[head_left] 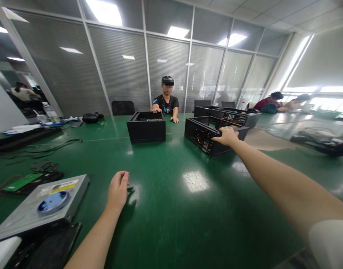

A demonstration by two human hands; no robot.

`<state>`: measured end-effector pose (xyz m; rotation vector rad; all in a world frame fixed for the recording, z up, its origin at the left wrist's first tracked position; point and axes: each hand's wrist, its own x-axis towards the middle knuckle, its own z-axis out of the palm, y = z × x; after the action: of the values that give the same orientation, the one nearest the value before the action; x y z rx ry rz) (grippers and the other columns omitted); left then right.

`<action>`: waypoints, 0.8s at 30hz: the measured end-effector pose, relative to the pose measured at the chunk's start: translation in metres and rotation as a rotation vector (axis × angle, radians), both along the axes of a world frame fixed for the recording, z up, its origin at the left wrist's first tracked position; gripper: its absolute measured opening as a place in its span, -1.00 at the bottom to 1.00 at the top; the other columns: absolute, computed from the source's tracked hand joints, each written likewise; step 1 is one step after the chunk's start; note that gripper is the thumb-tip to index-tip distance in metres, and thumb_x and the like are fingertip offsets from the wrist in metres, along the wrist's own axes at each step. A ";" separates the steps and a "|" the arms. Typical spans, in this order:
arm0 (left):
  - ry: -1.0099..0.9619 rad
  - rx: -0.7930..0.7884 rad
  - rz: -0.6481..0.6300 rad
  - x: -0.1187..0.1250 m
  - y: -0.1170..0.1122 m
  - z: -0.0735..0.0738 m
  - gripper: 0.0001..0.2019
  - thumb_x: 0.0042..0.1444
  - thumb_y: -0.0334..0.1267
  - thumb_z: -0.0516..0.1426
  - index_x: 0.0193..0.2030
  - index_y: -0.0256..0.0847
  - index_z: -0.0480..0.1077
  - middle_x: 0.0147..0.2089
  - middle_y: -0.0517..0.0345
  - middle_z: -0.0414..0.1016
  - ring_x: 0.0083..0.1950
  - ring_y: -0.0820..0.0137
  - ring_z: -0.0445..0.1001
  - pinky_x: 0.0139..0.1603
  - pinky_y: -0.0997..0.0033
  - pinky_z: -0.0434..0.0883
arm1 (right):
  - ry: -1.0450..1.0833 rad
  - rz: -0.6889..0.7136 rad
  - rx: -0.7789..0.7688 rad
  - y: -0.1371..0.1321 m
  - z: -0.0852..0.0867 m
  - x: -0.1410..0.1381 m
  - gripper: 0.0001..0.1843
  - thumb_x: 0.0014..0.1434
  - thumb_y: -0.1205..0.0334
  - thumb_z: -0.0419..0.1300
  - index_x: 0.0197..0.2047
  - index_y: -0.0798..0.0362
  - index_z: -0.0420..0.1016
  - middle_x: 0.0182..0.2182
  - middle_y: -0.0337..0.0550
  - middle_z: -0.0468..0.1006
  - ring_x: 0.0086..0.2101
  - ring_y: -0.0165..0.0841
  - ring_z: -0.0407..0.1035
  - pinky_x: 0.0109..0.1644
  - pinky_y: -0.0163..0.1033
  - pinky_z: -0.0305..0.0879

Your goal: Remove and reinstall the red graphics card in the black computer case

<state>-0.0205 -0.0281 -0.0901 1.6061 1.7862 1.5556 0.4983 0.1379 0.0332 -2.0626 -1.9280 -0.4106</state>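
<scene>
My right hand [228, 136] reaches forward and grips the near top edge of a black computer case [196, 135]. Its lid is off, and ports and openings show on the side that faces left. My left hand [118, 189] hovers low over the green table [160, 209], its fingers curled together with nothing visible in them. Nearest to that hand is a silver optical drive [22, 209] at the left, with a round blue-and-white tin [53, 203] on top. The inside of the gripped case is mostly hidden by its walls.
Across the table sits a person [166, 101] with a hand on another black case [146, 130]. More open cases [241, 116] stand behind mine. At the left lie a green circuit board [22, 182] and black cables [59, 145]. Other people sit at the far right.
</scene>
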 end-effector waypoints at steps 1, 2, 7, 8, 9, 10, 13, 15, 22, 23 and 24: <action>0.000 -0.003 -0.002 0.000 0.000 0.000 -0.60 0.24 0.15 0.00 -0.16 -0.12 0.42 -0.24 0.11 0.50 -0.33 0.29 0.47 -0.31 0.32 0.39 | -0.020 0.012 0.005 -0.002 -0.002 -0.002 -0.29 0.16 -0.25 0.22 0.11 0.20 0.51 0.11 0.30 0.46 0.15 0.08 0.18 0.11 0.06 0.10; -0.003 -0.007 -0.002 0.001 -0.001 0.001 -0.61 0.24 0.14 0.00 -0.16 -0.12 0.42 -0.23 0.11 0.50 -0.32 0.29 0.47 -0.31 0.32 0.40 | -0.044 0.029 0.008 -0.006 -0.002 -0.004 -0.31 0.15 -0.24 0.22 0.07 0.21 0.53 0.07 0.29 0.49 0.12 0.07 0.19 0.10 0.04 0.08; -0.001 -0.012 0.006 0.002 -0.001 0.001 -0.62 0.24 0.13 0.00 -0.16 -0.13 0.41 -0.23 0.12 0.50 -0.33 0.32 0.47 -0.26 0.32 0.41 | -0.138 0.170 0.059 -0.062 0.008 -0.030 -0.27 0.11 -0.41 0.16 -0.06 0.13 0.55 -0.09 0.18 0.56 0.02 0.04 0.25 0.07 0.04 0.05; -0.007 -0.011 0.006 0.002 0.000 0.001 -0.62 0.24 0.13 0.00 -0.16 -0.13 0.41 -0.23 0.12 0.50 -0.33 0.32 0.46 -0.26 0.33 0.41 | -0.153 0.215 0.061 -0.081 0.010 -0.038 -0.25 0.11 -0.45 0.14 -0.09 0.13 0.55 -0.13 0.16 0.57 0.00 0.03 0.27 0.07 0.04 0.07; -0.018 -0.010 0.009 0.002 0.000 0.001 -0.62 0.23 0.13 0.00 -0.16 -0.13 0.40 -0.23 0.12 0.51 -0.34 0.33 0.46 -0.29 0.35 0.40 | -0.171 0.267 0.054 -0.102 0.013 -0.048 -0.24 0.12 -0.48 0.11 -0.13 0.12 0.55 -0.16 0.15 0.57 -0.02 0.02 0.29 0.06 0.04 0.10; -0.030 -0.012 0.011 0.001 0.001 0.000 -0.62 0.23 0.13 0.00 -0.16 -0.14 0.40 -0.21 0.11 0.51 -0.34 0.34 0.47 -0.32 0.37 0.40 | -0.191 0.324 0.041 -0.125 0.017 -0.058 -0.23 0.13 -0.49 0.09 -0.17 0.12 0.55 -0.18 0.14 0.57 -0.05 0.01 0.31 0.04 0.03 0.12; -0.076 -0.018 0.021 -0.001 0.003 -0.001 -0.61 0.23 0.14 0.01 -0.14 -0.14 0.41 -0.15 0.09 0.53 -0.34 0.36 0.47 -0.42 0.44 0.35 | -0.263 0.500 -0.017 -0.202 0.030 -0.092 -0.28 0.17 -0.46 0.07 -0.25 0.11 0.55 -0.25 0.14 0.58 -0.14 -0.03 0.36 -0.02 0.01 0.21; -0.115 -0.022 0.028 -0.003 0.003 -0.001 -0.60 0.22 0.14 0.02 -0.13 -0.14 0.41 -0.12 0.09 0.52 -0.34 0.38 0.47 -0.46 0.47 0.33 | -0.304 0.639 -0.055 -0.255 0.043 -0.112 -0.37 0.22 -0.37 0.10 -0.27 0.08 0.56 -0.30 0.12 0.58 -0.21 -0.06 0.39 -0.07 0.00 0.25; -0.155 -0.039 0.011 -0.003 -0.001 0.002 -0.61 0.22 0.12 0.03 -0.11 -0.15 0.42 -0.13 0.10 0.52 -0.33 0.40 0.46 -0.47 0.51 0.30 | -0.165 0.978 -0.293 -0.331 0.131 -0.137 -0.67 0.38 -0.07 0.07 -0.12 -0.14 0.61 -0.31 -0.13 0.62 -0.35 -0.29 0.47 -0.26 -0.17 0.31; -0.161 -0.042 0.008 -0.003 -0.001 0.002 -0.61 0.22 0.12 0.03 -0.11 -0.15 0.42 -0.13 0.11 0.51 -0.34 0.41 0.46 -0.47 0.51 0.30 | -0.182 0.942 -0.272 -0.318 0.140 -0.139 -0.67 0.37 -0.06 0.07 -0.09 -0.13 0.61 -0.27 -0.13 0.62 -0.32 -0.27 0.48 -0.22 -0.16 0.33; -0.168 -0.043 0.007 -0.003 -0.001 0.002 -0.61 0.22 0.13 0.03 -0.12 -0.15 0.42 -0.13 0.11 0.51 -0.34 0.41 0.45 -0.47 0.51 0.30 | -0.215 0.903 -0.249 -0.301 0.144 -0.140 -0.66 0.37 -0.06 0.08 -0.06 -0.09 0.60 -0.24 -0.12 0.62 -0.28 -0.24 0.50 -0.18 -0.15 0.34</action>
<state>-0.0231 -0.0292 -0.0877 1.4069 1.7251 1.5927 0.3580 -0.1629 0.1768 -1.0646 -2.8769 -0.1767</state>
